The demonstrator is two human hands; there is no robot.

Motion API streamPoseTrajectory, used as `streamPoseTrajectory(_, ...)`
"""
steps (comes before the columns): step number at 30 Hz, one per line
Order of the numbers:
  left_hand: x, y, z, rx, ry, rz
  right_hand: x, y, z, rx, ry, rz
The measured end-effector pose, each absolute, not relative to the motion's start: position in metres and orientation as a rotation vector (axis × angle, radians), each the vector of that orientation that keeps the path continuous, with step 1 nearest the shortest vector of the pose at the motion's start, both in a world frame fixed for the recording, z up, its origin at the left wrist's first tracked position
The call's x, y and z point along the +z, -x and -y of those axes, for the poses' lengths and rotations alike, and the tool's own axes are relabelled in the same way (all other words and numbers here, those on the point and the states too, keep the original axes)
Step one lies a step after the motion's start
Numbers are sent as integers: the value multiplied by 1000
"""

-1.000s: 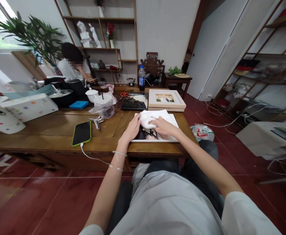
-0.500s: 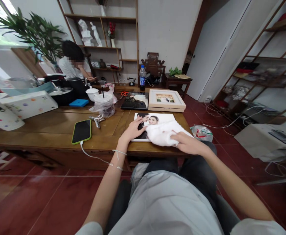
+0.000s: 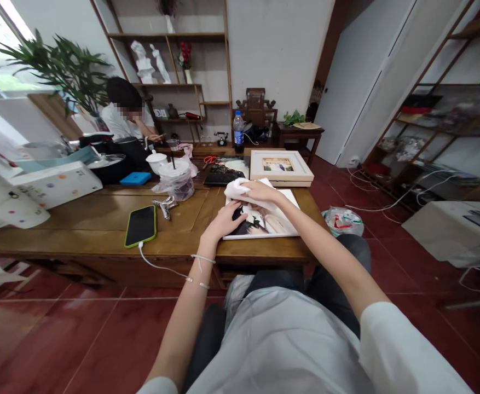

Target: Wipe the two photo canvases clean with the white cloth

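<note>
A white-edged photo panel [image 3: 260,225] with a couple's picture lies flat at the front edge of the wooden table [image 3: 182,219]. My left hand [image 3: 224,220] rests spread on its left side, fingers apart. My right hand [image 3: 260,191] is closed on a fluffy white cloth [image 3: 238,189], which lies over the panel's far left corner and hides part of the picture. Just beyond are a dark photo panel [image 3: 225,172] and a cream picture frame [image 3: 283,178].
A phone [image 3: 141,225] on a white cable lies left, beside a silver piece [image 3: 166,206] and a bagged drink cup [image 3: 177,180]. Orange scissors [image 3: 210,160] and a bottle [image 3: 238,131] stand farther back. Another person [image 3: 127,112] sits across at the far left.
My right hand has carried the cloth from the panel's near right side to its far left corner, uncovering the lower part of the picture. My left hand stays on the panel.
</note>
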State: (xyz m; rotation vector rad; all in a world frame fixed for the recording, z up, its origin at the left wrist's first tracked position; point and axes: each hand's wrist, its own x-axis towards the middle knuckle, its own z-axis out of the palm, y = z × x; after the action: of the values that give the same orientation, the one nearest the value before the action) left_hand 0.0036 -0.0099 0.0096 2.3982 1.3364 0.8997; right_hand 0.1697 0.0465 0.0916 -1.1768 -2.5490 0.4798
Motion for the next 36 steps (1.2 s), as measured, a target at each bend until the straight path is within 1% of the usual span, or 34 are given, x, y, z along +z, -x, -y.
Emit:
streamPoseTrajectory(5,8,-3,9,886,-2418,-1326,90,-172,-47,432,1210,2563)
streamPoseTrajectory(11,8,-3,9,785,-2340,-1366,88,-236,-24,318,1335,2511)
streamPoseTrajectory(16,7,-4,6,809,-2242,-1384,89,-275,10,228,1496,2443)
streamPoseTrajectory(21,6,-3,3,854,-2204,-1350,83,-236,75,170,1507,2522)
streamPoseTrajectory(24,7,-2,4,874,-2234,-1293,72,-191,113,48,1363,2681)
streamPoseTrajectory(28,7,-1,4,897,-2274,-1236,58,-156,134,-59,1334,2712)
streamPoseTrajectory(31,6,-1,3,895,-2298,-1281,56,-161,131,-49,1352,2709)
streamPoseTrajectory(36,4,-2,3,844,-2342,-1332,67,-203,118,-66,1463,2662)
